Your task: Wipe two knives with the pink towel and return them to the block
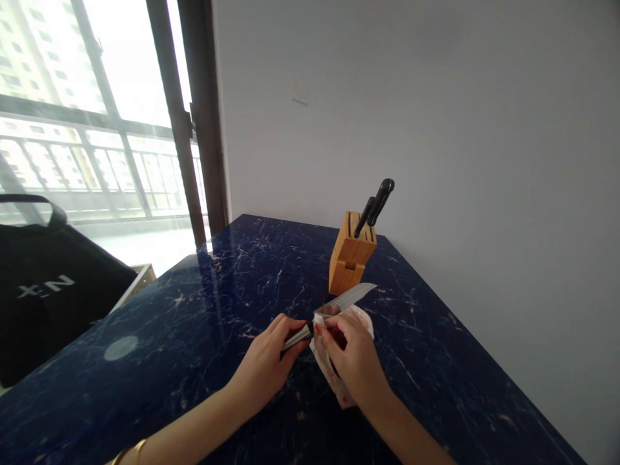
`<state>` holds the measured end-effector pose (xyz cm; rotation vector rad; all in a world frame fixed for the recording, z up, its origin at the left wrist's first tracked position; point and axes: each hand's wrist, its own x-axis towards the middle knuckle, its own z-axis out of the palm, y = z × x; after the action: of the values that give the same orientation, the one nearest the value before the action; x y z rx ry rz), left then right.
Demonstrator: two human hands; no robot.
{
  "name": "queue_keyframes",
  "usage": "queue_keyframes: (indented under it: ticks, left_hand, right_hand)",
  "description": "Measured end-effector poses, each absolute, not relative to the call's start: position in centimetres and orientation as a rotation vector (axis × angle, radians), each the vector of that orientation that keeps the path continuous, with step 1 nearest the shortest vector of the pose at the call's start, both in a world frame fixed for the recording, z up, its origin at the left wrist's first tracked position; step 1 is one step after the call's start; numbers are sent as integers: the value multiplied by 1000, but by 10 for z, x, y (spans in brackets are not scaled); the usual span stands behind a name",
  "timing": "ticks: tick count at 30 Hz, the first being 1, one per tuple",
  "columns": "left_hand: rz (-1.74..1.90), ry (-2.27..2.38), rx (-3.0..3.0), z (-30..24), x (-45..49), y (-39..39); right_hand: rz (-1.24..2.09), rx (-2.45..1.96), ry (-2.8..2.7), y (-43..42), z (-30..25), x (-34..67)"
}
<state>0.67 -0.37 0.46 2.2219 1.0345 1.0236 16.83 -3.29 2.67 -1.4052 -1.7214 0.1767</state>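
My left hand [271, 354] is closed around the handle of a kitchen knife [352, 296], whose blade points away to the upper right. Pinched in my right hand [356, 358] is a white cloth [339, 386] with pinkish marks, pressed against the blade near the handle. Part of the cloth hangs down below my fingers, and part spreads out behind them. The blade's tip comes close to the foot of a wooden knife block [347, 276], which holds black-handled knives [381, 201].
Everything stands on a dark blue marbled table [227, 284], with a pale round mark at its left. A white wall [426, 129] rises behind. A black bag [53, 290] lies left of the table, near the window [97, 129].
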Motion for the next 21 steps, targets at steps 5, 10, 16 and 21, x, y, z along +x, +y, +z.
queue_keyframes:
  ticks: [5,10,16,21]
  left_hand:
    - [1035,1038,2194,6,7,-5]
    - [1031,1041,2156,7,7,-5]
    - [1037,1035,2128,7,7,-6]
    - [1049,1039,2114,5,7,-5]
  right_hand:
    - [200,-1404,-1724,-33,26,168]
    - [182,-1408,-1726,-33,27,168]
    - [185,-1406,-1732,-34,28,167]
    - [197,-1406,-1724,-35,28,167]
